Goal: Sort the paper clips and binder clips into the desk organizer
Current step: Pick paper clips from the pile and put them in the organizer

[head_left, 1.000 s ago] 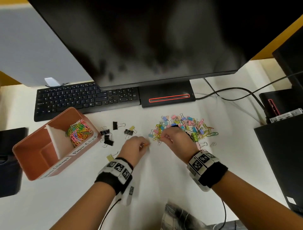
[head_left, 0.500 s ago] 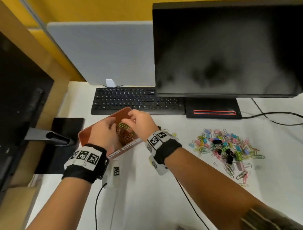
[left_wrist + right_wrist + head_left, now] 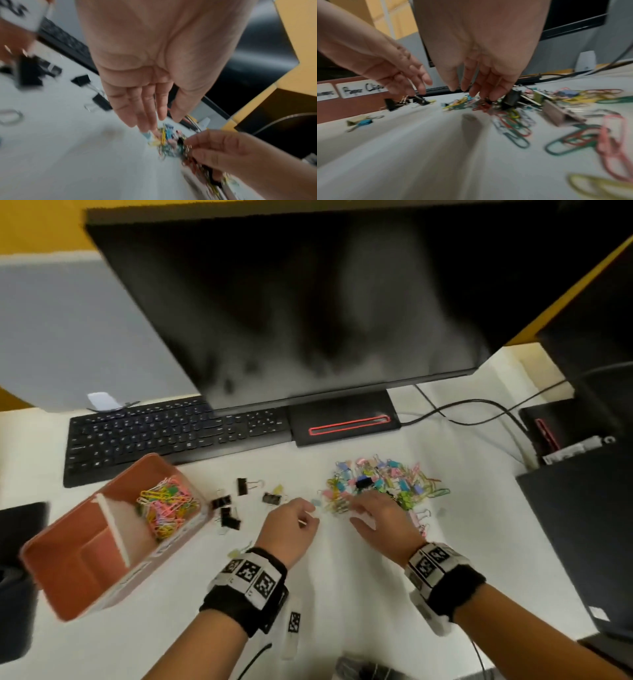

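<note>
The salmon desk organizer [image 3: 75, 570] stands at the left, with coloured paper clips [image 3: 168, 508] in its right compartment. Several black binder clips [image 3: 227, 510] lie loose between it and my hands. A mixed pile of coloured paper clips and binder clips [image 3: 387, 482] lies at centre right. My left hand [image 3: 159, 121] hovers at the pile's left edge with straight fingers and holds nothing. My right hand [image 3: 471, 92] reaches down into the pile, its fingertips [image 3: 489, 96] touching red clips, thumb a little apart. No clip shows held in it.
A black keyboard [image 3: 164, 433] and a monitor on its stand [image 3: 342, 422] line the back. Cables [image 3: 479, 409] run to a black box [image 3: 579, 525] at the right. A dark object [image 3: 17, 542] sits beside the organizer at the left desk edge.
Half a second ago both hands were over the organizer's paper-clip compartment. They have since swung back right to the mixed pile, and the head view turned with them.
</note>
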### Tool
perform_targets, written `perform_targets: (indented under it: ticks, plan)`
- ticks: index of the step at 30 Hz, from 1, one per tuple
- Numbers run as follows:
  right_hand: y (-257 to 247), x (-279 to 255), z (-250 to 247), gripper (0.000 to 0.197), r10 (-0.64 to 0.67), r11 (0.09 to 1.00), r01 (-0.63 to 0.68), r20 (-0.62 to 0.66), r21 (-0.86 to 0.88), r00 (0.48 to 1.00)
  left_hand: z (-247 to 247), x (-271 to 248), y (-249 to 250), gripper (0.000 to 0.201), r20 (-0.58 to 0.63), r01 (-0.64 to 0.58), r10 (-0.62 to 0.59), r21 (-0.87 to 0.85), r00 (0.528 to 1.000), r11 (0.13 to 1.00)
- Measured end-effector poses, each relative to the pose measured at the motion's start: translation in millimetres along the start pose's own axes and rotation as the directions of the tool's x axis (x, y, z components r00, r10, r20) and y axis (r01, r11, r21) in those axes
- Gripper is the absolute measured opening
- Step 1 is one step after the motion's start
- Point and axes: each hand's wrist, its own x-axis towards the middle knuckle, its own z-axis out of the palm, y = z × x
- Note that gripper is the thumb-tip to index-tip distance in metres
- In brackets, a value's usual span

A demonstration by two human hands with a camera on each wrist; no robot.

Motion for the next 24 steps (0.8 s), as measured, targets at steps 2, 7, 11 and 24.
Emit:
perform_targets:
  ticks: [2, 7, 11, 24]
  plan:
    - [12.3, 2.9, -10.2, 0.037, 0.014, 1.000, -0.014, 0.012, 0.004, 1.000, 24.5, 11.9, 8.5, 0.030, 0.054, 0.008, -0.010, 0.042, 0.999, 0.999]
    - [33.9, 10.7, -30.8, 0.046, 0.017, 0.984, -0.015, 0.009, -0.179, 1.000, 50.7, 33.1, 16.7, 0.045, 0.007, 0.087, -0.090, 0.165, 0.996, 0.982]
    - [40.8, 16.7, -35.2, 0.052, -0.046, 0.979, 0.056, 0.059, -0.194, 0.997, 58.5, 38.8, 19.2, 0.052, -0.059, 0.084, -0.074, 0.194, 0.995, 0.977]
    - [43.2, 32.1, -26.2, 0.027, -0.136, 0.981, 0.159, 0.192, -0.111, 0.972, 68.3, 50.8, 6.9, 0.008, -0.145, 0.011, 0.036, 0.311, 0.989, 0.950]
